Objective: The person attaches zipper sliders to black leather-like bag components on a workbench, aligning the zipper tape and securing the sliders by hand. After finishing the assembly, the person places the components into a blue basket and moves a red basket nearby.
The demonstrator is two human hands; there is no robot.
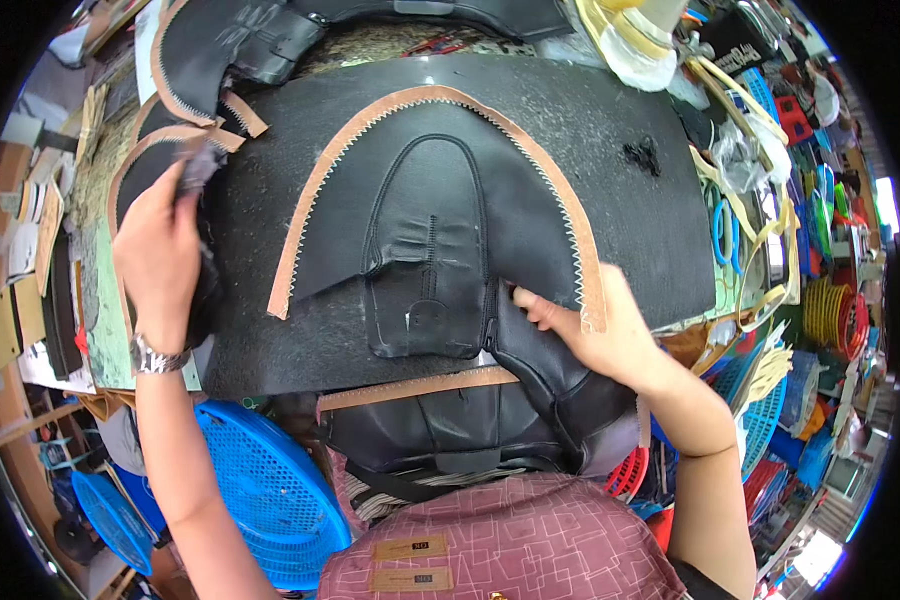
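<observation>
A black leather boot upper [430, 190] lies spread on a dark mat, its curved edge bordered by a tan strip [450, 95] with white zigzag stitching. My right hand [605, 335] grips its right lower end, the thumb on the leather and the other fingers mostly hidden underneath. Over at the left, my raised left hand [160, 250] is closed around a dark grey, motion-smeared piece [202, 168] whose kind I cannot make out. That hand is beside more black uppers with tan edging [192, 65]. Another black leather piece [460, 425] hangs between the mat and my lap.
The black mat [660, 235] covers the table, with a tangled black scrap [644, 156] on its right part. Blue-handled scissors [725, 235] and pale strips stand to the right. A blue plastic basket [260, 490] is below the table's left edge. A patterned maroon apron [510, 540] covers my lap.
</observation>
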